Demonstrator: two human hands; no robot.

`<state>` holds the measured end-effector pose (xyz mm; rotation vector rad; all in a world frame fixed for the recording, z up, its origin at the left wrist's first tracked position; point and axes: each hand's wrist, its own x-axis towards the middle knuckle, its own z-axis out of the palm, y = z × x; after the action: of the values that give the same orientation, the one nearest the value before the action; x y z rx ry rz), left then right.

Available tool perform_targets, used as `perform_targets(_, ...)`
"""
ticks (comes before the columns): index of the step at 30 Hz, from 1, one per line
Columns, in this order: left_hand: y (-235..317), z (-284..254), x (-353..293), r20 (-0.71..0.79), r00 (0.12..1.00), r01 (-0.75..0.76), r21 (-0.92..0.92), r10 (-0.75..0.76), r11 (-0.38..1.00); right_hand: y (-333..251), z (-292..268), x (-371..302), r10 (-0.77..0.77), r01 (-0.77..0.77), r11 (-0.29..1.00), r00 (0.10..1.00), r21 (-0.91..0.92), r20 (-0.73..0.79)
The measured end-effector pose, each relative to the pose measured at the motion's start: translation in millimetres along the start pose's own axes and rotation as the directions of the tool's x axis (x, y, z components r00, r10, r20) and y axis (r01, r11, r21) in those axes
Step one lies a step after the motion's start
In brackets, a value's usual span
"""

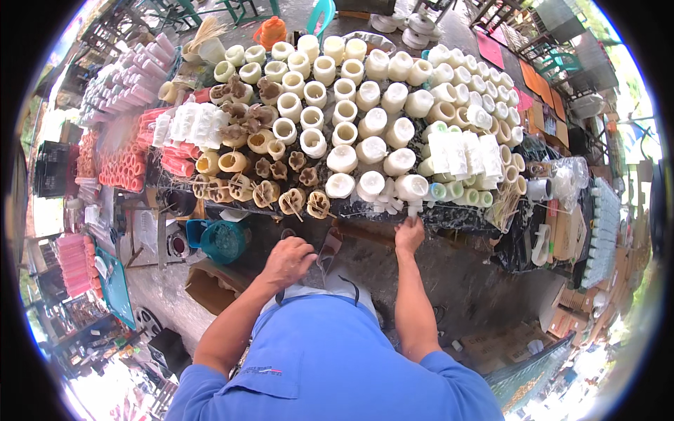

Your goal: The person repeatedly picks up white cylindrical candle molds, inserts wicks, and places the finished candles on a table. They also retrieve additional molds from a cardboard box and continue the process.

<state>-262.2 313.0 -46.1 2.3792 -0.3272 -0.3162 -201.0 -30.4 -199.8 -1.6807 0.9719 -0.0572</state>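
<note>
My right hand [409,235] is at the table's near edge, its fingers pinched on a small white piece [414,210]. More small white pieces [386,200] lie just left of it, and a white cylinder [411,187] stands directly beyond. My left hand [289,261] hangs in front of my waist, short of the table, with its fingers curled. Whatever it may hold is hidden. Rows of cream hollow cylinders [314,142] cover the middle of the table; those nearer my right hand have closed white tops.
Brown flower-shaped cups [291,201] with thin sticks line the near left edge. Pink tubes [121,168] are stacked farther left. Wrapped white packs [463,154] lie on the cylinders at right. Below the table are a teal bucket [223,242] and an open cardboard box [210,288].
</note>
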Motion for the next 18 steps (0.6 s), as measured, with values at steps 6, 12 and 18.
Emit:
perform_targets(6, 54, 27, 55, 0.056, 0.992, 0.126, -0.435, -0.113, 0.891, -68, -36, -90, -0.167, 0.043, 0.962, 0.872, 0.269, 0.46)
perform_targets(12, 46, 11, 48, 0.06, 0.97, 0.211, -0.68, -0.234, 0.702, -115, -5, -173, -0.193, 0.176, 0.979, 0.667, 0.099, 0.72)
perform_targets(18, 18, 1, 7, -0.002, 0.979, 0.167, -0.578, -0.206, 0.799, -116, 25, -194, -0.179, 0.332, 0.943, 0.517, -0.004, 0.837)
